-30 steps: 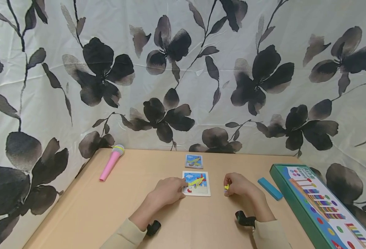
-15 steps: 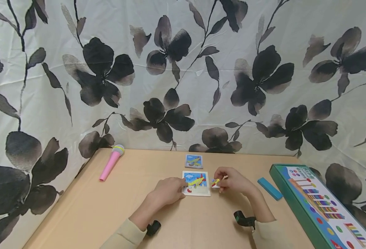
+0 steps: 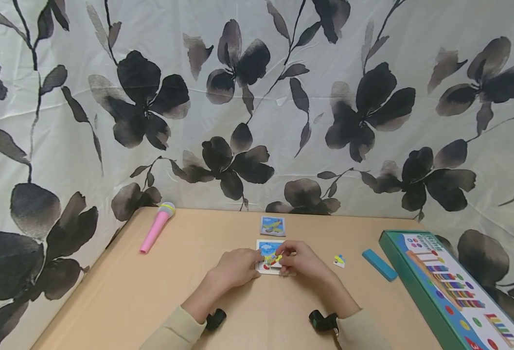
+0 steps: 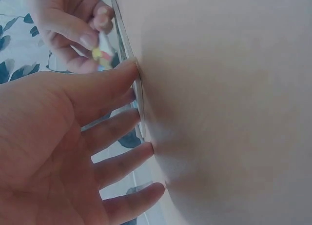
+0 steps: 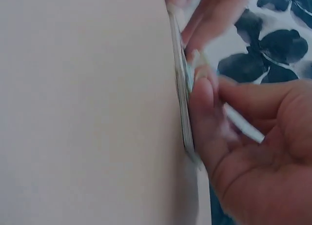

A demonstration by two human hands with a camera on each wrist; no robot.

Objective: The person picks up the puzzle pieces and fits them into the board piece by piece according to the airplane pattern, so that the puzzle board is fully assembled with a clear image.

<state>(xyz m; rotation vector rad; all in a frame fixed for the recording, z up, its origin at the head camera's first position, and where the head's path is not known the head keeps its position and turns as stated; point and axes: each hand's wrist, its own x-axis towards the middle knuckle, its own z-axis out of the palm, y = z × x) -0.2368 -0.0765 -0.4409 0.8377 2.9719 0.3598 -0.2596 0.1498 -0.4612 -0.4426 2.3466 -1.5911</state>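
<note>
A small framed picture puzzle (image 3: 263, 270) of a yellow plane lies flat on the table. My left hand (image 3: 237, 268) rests at its left edge, the fingers fairly straight and touching it. Over the puzzle's right part my right hand (image 3: 302, 262) pinches a small puzzle piece (image 4: 103, 55) between thumb and fingers, covering some of the picture. In the right wrist view the right hand (image 5: 258, 142) is close to the puzzle's edge. Another puzzle piece (image 3: 339, 261), white, yellow and blue, lies on the table to the right.
A matching picture card (image 3: 273, 226) lies behind the puzzle. To the right are a blue bar (image 3: 379, 265) and a big green-edged box (image 3: 453, 291). A pink toy microphone (image 3: 157, 228) lies at the back left. A floral cloth (image 3: 300, 112) hangs behind the table.
My right hand has moved left with the puzzle piece, from the open table to over the puzzle. The other piece on the table has come into view. My left hand stays put.
</note>
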